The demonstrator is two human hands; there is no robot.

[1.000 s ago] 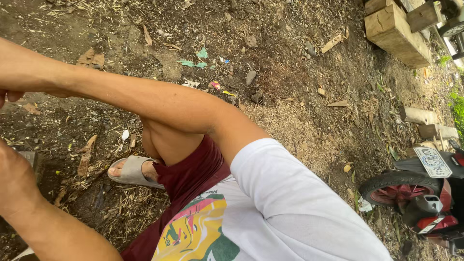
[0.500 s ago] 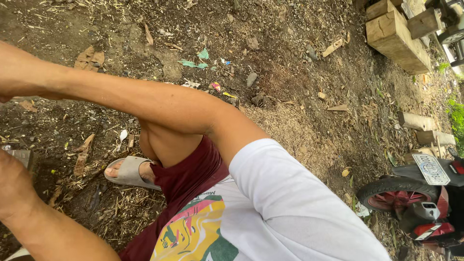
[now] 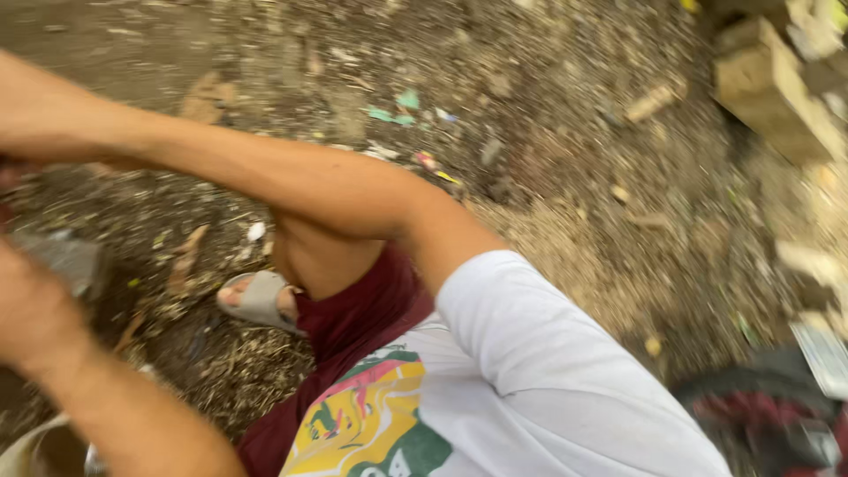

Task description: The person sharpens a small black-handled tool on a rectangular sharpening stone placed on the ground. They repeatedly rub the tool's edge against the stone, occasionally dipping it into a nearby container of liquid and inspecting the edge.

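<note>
Though blurred, looks like a stiff, heavyish grey slab (image 3: 66, 261) on the dirt (image 3: 565, 265) beside left hand (image 3: 34, 314); probably best grabbed by its edges. Can't tell finger state; right hand off-frame.

Both arms stretch off to the left edge of the view, the right arm (image 3: 265, 172) higher up, the left arm (image 3: 106, 389) lower and nearer. Between them, down on the dirt ground (image 3: 548, 132), a foot in a sandal (image 3: 258, 300) sits just under the bent knee (image 3: 318, 256). Scraps of litter (image 3: 393, 108) lie farther out, beyond the upper arm. Wooden blocks (image 3: 768, 88) sit in the far right corner, and a wheel (image 3: 760, 424) is at the near right, beside the shoulder.
</note>
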